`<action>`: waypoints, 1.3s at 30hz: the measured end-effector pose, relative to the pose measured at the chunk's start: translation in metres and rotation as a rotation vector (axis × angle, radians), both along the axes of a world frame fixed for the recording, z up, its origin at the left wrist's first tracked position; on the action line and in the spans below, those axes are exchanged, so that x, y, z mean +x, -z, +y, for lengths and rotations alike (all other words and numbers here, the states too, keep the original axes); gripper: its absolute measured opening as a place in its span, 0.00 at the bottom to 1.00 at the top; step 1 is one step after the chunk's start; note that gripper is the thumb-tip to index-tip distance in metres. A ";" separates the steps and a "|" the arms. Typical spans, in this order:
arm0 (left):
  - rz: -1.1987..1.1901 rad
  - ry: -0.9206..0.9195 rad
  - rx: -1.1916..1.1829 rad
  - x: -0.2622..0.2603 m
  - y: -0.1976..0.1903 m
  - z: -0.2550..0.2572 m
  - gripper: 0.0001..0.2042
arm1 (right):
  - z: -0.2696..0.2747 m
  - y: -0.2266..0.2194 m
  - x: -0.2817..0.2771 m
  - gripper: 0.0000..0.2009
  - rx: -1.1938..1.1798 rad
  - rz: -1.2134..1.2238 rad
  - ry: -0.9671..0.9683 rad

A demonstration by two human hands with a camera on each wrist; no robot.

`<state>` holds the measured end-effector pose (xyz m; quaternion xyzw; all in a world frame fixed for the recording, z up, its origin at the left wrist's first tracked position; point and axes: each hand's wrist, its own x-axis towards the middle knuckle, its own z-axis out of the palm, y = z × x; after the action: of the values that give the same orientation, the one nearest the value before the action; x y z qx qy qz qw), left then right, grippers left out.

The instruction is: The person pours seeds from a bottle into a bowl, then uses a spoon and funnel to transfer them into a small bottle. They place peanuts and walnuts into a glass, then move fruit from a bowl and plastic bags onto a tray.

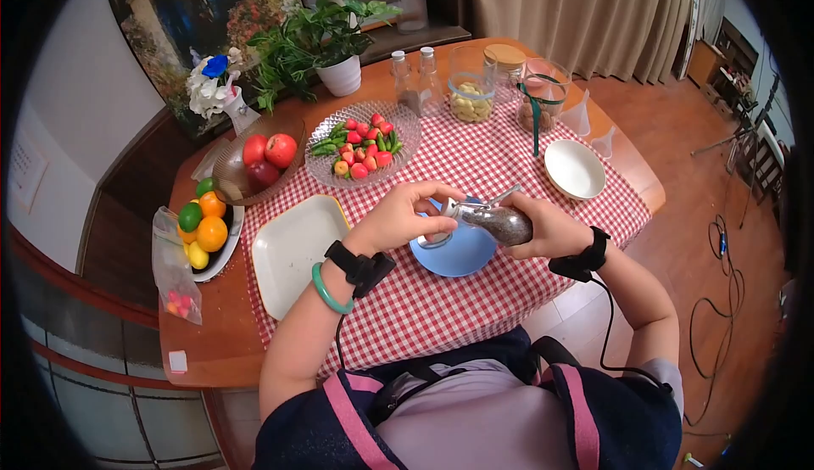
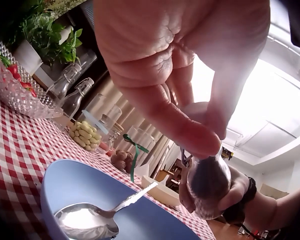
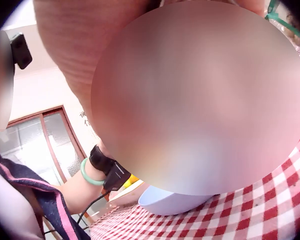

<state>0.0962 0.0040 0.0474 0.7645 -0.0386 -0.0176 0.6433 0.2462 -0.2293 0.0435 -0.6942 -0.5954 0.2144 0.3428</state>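
Observation:
A small swing-top glass bottle point(image 1: 510, 226) with dark grainy contents is tilted on its side above a blue bowl point(image 1: 459, 260). Its body lies in my right hand point(image 1: 555, 229), fingers curled around it. At the neck end, my left hand point(image 1: 393, 217) pinches the white stopper point(image 1: 449, 207) between thumb and fingers; the left wrist view shows this grip close up, with the bottle point(image 2: 208, 185) below the fingertips. In the bowl rests a metal spoon point(image 2: 87, 221), its handle leaning toward the rim. A blurred oval hides the right hand's grip in the right wrist view.
Left of the bowl is a white rectangular dish point(image 1: 292, 254); a white bowl point(image 1: 575, 170) stands to the right. Behind are a glass plate of strawberries and peppers point(image 1: 398, 131), two glass bottles point(image 1: 429, 80) and jars point(image 1: 472, 101). Fruit point(image 1: 212, 232) sits far left.

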 end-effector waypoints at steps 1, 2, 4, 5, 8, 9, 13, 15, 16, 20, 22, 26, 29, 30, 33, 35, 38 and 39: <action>-0.003 -0.002 0.000 0.002 0.001 0.001 0.21 | -0.002 0.004 0.002 0.28 0.012 -0.013 0.002; -0.007 -0.003 0.000 0.003 0.002 0.001 0.21 | -0.004 0.006 0.003 0.28 0.024 -0.026 0.005; -0.026 -0.014 0.038 0.005 0.003 -0.001 0.20 | -0.007 0.008 0.005 0.27 0.019 -0.068 0.021; -0.054 -0.035 0.050 0.007 0.006 -0.002 0.19 | -0.008 0.011 0.007 0.28 0.009 -0.100 0.037; -0.142 -0.112 0.177 0.012 0.014 -0.007 0.20 | -0.010 0.010 0.005 0.28 -0.029 -0.210 0.059; -0.173 -0.140 0.234 0.013 0.015 -0.009 0.20 | -0.010 0.008 0.004 0.28 -0.044 -0.249 0.062; -0.177 -0.166 0.376 0.015 0.015 -0.015 0.21 | -0.010 0.007 0.002 0.27 -0.082 -0.359 0.055; -0.173 -0.158 0.393 0.015 0.019 -0.017 0.21 | -0.011 0.005 0.000 0.26 -0.104 -0.428 0.050; -0.188 -0.151 0.426 0.014 0.021 -0.018 0.20 | -0.011 0.004 0.000 0.26 -0.127 -0.459 0.050; -0.216 -0.143 0.538 0.011 0.022 -0.019 0.19 | -0.010 -0.005 -0.003 0.24 -0.190 -0.561 0.044; -0.239 -0.148 0.571 0.011 0.023 -0.018 0.19 | -0.009 -0.007 -0.003 0.24 -0.191 -0.605 0.040; -0.315 -0.167 0.606 0.013 0.032 -0.011 0.18 | -0.004 -0.008 -0.002 0.24 -0.175 -0.679 0.035; -0.311 -0.192 0.616 0.011 0.029 -0.009 0.18 | 0.000 -0.010 0.000 0.24 -0.129 -0.724 0.014; -0.302 -0.201 0.618 0.010 0.027 -0.009 0.18 | 0.001 -0.011 0.000 0.24 -0.106 -0.740 0.004; -0.191 -0.243 0.527 0.005 0.021 -0.011 0.16 | 0.004 -0.018 -0.003 0.24 -0.145 -0.808 -0.003; -0.196 -0.234 0.556 0.003 0.021 -0.009 0.15 | 0.007 -0.020 -0.002 0.23 -0.157 -0.835 -0.011; -0.216 -0.235 0.581 0.001 0.022 -0.007 0.14 | 0.009 -0.024 -0.003 0.23 -0.153 -0.879 -0.025; -0.226 -0.238 0.587 0.000 0.023 -0.006 0.13 | 0.010 -0.025 -0.003 0.22 -0.148 -0.895 -0.029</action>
<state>0.0965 -0.0022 0.0245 0.9133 -0.0133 0.1321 0.3850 0.2430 -0.2196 0.0687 -0.7328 -0.6778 -0.0598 -0.0020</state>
